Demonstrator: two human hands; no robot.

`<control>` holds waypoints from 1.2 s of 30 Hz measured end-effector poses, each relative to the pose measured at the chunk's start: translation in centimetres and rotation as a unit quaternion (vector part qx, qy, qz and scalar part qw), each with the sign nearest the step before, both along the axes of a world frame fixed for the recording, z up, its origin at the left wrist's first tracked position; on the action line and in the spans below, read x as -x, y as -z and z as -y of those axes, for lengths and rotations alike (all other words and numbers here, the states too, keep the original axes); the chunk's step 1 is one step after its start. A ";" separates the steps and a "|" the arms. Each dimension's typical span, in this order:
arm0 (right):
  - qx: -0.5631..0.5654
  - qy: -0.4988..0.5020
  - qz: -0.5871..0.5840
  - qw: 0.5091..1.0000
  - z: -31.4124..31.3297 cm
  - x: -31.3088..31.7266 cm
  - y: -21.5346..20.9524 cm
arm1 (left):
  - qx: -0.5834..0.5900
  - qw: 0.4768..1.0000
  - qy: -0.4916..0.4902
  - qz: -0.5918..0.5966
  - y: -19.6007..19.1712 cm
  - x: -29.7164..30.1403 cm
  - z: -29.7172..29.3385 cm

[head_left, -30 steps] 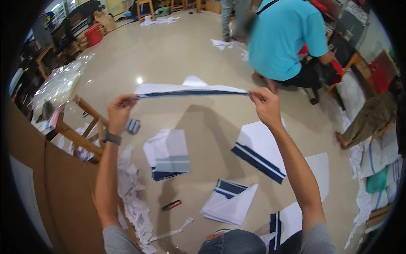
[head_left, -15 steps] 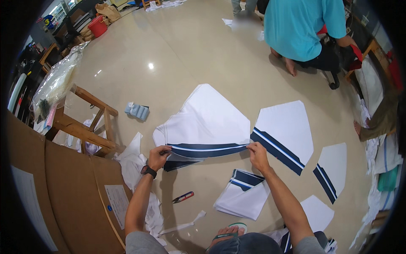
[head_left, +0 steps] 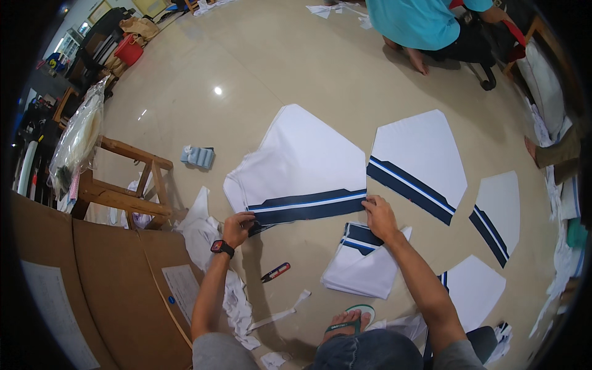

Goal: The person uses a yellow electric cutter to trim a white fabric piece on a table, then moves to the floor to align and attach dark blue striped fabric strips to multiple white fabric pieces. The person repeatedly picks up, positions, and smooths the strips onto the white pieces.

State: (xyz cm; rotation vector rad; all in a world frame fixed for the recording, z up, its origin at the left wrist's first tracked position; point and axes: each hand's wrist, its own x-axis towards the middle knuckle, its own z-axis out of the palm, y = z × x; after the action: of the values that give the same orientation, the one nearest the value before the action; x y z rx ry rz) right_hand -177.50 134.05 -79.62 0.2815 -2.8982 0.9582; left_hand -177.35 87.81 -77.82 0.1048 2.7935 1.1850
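While the large white cloth panel with its navy-blue, white-striped border is spread over the glossy beige floor, between the floor's visible left and right edges, our left hand and right hand pinch its near corners, fingertips closed on the cloth; we should tug evenly, border straight; we should also smooth the rumpled left side.

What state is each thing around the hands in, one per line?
White panel with navy band: spread out, rumpled at left
Left hand: at the band's left end, grip unclear
Right hand: at its right end, grip unclear
Watch: worn
Folded cloth: folded
Snips: lying down, blades unclear
White scraps: crumpled
Wooden stool: standing
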 end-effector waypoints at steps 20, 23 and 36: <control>-0.127 -0.161 0.249 0.946 -18.6 -35.6 -5.5 | -0.068 0.960 0.259 0.082 -4.2 -11.4 -25.2; -0.130 -0.155 0.246 0.948 -17.4 -39.3 -2.1 | -0.166 0.876 0.395 0.221 -3.3 -17.5 -34.4; 0.167 0.163 0.144 0.962 -27.1 -30.2 -20.3 | -0.261 0.826 0.364 0.342 -10.1 -16.5 -43.4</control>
State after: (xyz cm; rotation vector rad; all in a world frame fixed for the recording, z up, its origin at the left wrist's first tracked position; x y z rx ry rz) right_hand -147.30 161.10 -59.31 -0.3742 -2.8142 1.4936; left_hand -160.85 131.20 -67.74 0.5896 1.5225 1.3458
